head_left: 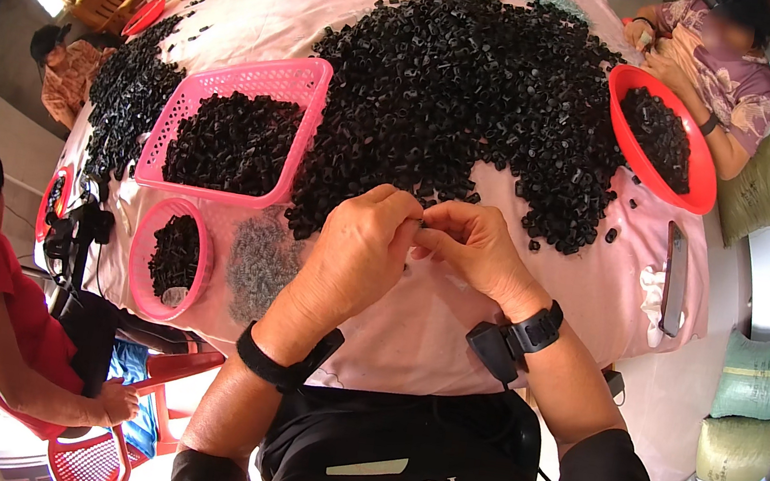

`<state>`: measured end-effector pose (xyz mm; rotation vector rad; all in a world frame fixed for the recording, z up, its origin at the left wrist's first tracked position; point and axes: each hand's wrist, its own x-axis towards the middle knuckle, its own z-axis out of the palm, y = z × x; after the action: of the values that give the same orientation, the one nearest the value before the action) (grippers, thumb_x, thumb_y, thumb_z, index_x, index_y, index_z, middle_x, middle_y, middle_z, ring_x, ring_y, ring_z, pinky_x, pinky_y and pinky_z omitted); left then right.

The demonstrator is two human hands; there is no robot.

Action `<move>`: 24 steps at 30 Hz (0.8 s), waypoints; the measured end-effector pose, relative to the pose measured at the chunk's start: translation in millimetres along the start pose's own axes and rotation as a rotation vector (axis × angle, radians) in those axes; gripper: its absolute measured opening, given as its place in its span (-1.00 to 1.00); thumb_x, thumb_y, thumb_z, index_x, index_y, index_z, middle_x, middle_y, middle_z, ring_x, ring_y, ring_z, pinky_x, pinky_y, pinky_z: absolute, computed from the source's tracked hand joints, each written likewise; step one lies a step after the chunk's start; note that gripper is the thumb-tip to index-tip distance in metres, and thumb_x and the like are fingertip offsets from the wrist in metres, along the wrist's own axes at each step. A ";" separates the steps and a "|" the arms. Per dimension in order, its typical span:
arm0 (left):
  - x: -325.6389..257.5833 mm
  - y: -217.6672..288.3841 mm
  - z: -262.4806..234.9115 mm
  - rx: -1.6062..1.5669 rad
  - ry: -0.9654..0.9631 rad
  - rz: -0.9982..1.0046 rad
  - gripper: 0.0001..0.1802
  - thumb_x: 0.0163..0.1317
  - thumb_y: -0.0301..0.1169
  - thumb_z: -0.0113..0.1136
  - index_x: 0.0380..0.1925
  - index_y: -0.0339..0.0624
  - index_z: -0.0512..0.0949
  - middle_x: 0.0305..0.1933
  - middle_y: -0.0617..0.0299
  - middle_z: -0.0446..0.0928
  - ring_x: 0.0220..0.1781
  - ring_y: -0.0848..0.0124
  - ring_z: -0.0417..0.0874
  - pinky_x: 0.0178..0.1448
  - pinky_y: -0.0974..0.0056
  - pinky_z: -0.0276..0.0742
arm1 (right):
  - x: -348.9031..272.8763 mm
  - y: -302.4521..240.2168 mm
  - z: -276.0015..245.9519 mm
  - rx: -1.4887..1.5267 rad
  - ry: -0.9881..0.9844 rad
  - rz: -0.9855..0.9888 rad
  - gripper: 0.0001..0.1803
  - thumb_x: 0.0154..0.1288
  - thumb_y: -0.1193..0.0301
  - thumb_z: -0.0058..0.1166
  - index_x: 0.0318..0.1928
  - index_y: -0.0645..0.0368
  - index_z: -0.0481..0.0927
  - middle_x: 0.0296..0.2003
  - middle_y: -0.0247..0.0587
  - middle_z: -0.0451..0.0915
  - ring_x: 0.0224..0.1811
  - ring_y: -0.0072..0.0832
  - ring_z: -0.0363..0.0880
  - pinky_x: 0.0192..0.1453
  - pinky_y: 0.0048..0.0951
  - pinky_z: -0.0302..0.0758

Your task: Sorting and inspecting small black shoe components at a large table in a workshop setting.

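Pinching right at the black heap's (464, 85) near edge!
My left fingers (401, 206) and right fingers (454, 215) grip a small dark piece (422, 224), mostly hidden, above the bench (431, 334); pink basket (311, 124), round pink tub (164, 312) and red bowl (702, 180) all hold black pieces (232, 143).

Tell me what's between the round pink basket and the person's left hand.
In the head view, a patch of tiny greyish bits lies on the pink cloth between the round pink basket and the left hand.
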<state>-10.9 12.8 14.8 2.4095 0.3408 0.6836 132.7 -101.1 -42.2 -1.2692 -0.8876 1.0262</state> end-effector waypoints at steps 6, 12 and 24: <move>2.4 2.0 1.2 0.060 -0.025 -0.026 -0.94 0.16 -0.66 0.22 -0.35 -0.39 0.56 -0.42 -0.05 0.60 -0.36 0.05 0.72 -0.33 0.15 0.60 | -0.6 1.2 -0.6 -0.022 0.003 -0.021 -0.81 0.41 0.46 0.24 -0.06 0.30 0.69 -0.28 -0.28 0.75 -0.25 -0.60 0.73 -0.10 -0.56 0.66; 0.0 0.0 15.9 0.077 0.071 -0.070 -0.96 0.21 -0.63 0.20 -0.38 -0.36 0.52 -0.46 -0.07 0.59 -0.42 -0.01 0.70 -0.36 0.09 0.58 | -1.1 1.1 -0.8 -0.041 0.023 -0.034 -0.83 0.40 0.48 0.23 -0.08 0.31 0.70 -0.28 -0.26 0.75 -0.25 -0.60 0.73 -0.08 -0.55 0.66; -3.8 12.0 10.5 0.338 -0.008 0.030 -0.94 0.24 -0.53 0.22 -0.39 -0.26 0.53 -0.41 -0.01 0.54 -0.39 -0.07 0.64 -0.34 -0.03 0.58 | 1.2 5.6 -1.4 -0.131 0.078 -0.055 -0.82 0.36 0.48 0.25 -0.11 0.34 0.71 -0.32 -0.25 0.76 -0.29 -0.61 0.74 -0.12 -0.56 0.67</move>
<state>-7.5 -3.2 13.6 2.7405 0.4482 0.6732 133.8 -100.3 -47.9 -1.3778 -0.9363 0.8807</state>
